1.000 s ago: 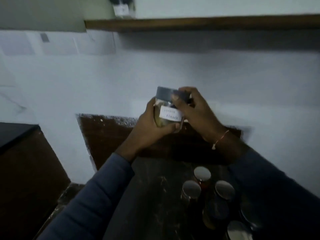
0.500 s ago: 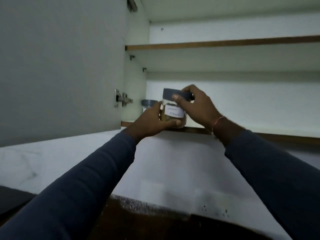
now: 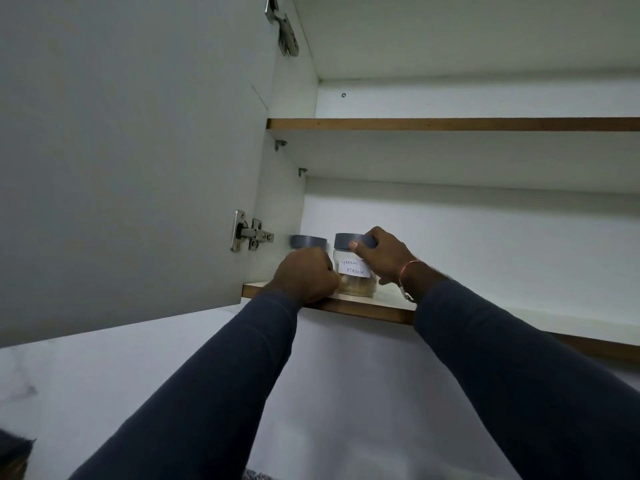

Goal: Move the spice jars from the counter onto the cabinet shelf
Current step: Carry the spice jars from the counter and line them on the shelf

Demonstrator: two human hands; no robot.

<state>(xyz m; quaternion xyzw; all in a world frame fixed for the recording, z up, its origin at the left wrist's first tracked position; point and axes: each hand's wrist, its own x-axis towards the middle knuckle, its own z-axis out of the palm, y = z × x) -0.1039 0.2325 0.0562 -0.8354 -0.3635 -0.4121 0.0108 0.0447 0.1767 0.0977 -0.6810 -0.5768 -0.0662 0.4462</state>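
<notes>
A clear spice jar (image 3: 356, 284) with a grey lid and a white label reading "Garam Masala" stands on the lower cabinet shelf (image 3: 377, 308), near its front left corner. My right hand (image 3: 384, 258) grips the jar's lid from the right. My left hand (image 3: 306, 277) is curled against the jar's left side, at the shelf edge. A second grey-lidded jar (image 3: 308, 241) stands just behind my left hand, against the cabinet's left wall; only its lid shows.
The open cabinet door (image 3: 131, 161) hangs at the left with its hinge (image 3: 249, 234). An upper shelf (image 3: 450, 124) runs above. The lower shelf stretches bare to the right. White wall lies below the cabinet.
Both hands raised the jar from above the counter up to the cabinet and set it on the lower shelf beside the other jar. The view tilted upward; the counter jars left the frame.
</notes>
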